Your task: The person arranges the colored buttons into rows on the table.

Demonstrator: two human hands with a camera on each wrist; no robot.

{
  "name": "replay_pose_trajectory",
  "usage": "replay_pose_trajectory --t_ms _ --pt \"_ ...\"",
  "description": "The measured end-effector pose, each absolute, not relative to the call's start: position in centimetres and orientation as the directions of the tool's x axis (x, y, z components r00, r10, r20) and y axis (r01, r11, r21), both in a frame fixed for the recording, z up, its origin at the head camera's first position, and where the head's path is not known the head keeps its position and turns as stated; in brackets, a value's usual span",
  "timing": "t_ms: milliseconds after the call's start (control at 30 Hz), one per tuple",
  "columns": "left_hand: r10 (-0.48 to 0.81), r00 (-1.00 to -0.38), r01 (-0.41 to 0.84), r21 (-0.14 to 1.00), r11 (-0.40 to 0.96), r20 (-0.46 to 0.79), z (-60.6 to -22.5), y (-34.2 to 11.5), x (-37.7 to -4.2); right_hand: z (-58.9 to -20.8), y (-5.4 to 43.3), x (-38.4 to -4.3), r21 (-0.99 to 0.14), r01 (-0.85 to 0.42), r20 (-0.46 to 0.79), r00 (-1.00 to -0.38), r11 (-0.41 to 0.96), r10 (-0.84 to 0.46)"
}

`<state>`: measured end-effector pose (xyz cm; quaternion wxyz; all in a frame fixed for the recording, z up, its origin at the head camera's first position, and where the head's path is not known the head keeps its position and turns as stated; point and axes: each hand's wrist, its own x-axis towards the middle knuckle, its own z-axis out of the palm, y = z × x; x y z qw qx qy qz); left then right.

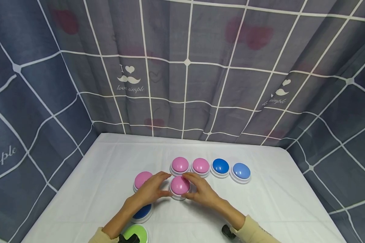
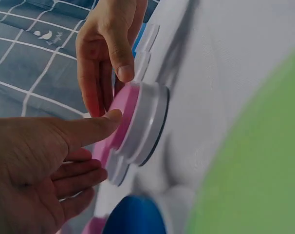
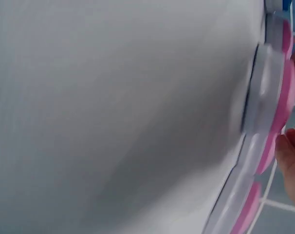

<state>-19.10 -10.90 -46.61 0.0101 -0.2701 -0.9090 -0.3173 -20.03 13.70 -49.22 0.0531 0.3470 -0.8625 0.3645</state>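
Observation:
A pink dome button point(image 1: 180, 185) on a white round base is between both hands at the middle of the table. My left hand point(image 1: 152, 187) holds its left side, with the thumb over the pink dome's edge in the left wrist view. From the other side my right hand point(image 1: 205, 192) holds it with curved fingers and thumb. Just behind it sit two more pink buttons, the left one point(image 1: 180, 164) and the right one point(image 1: 200, 165). Another pink button point(image 1: 141, 179) is partly hidden by my left hand. Whether the held button's base touches the cloth is unclear.
To the right in the back row stand a dark blue button point(image 1: 220, 166) and a light blue button point(image 1: 241, 171). Under my left forearm are another blue button point(image 1: 143, 212) and a green button point(image 1: 137, 232). White cloth point(image 1: 261, 209) covers the table; a grey checked curtain point(image 1: 170, 81) surrounds it.

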Motion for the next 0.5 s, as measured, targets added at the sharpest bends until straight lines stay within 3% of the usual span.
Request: replay_pose_trajectory --t_ms 267,500 --pt "0.375 -0.903 0.426 0.538 0.727 0.208 -45.4 -14.4 -14.1 -47.8 10.5 -17.2 -0.533 -0.727 0.376 -0.662 0.433 -0.649" --pt "0.209 -0.978 0.156 0.563 0.812 -0.031 -44.4 -16.9 -9.6 -47.4 7.3 -14.3 -0.457 -0.817 0.347 -0.527 0.351 -0.776"
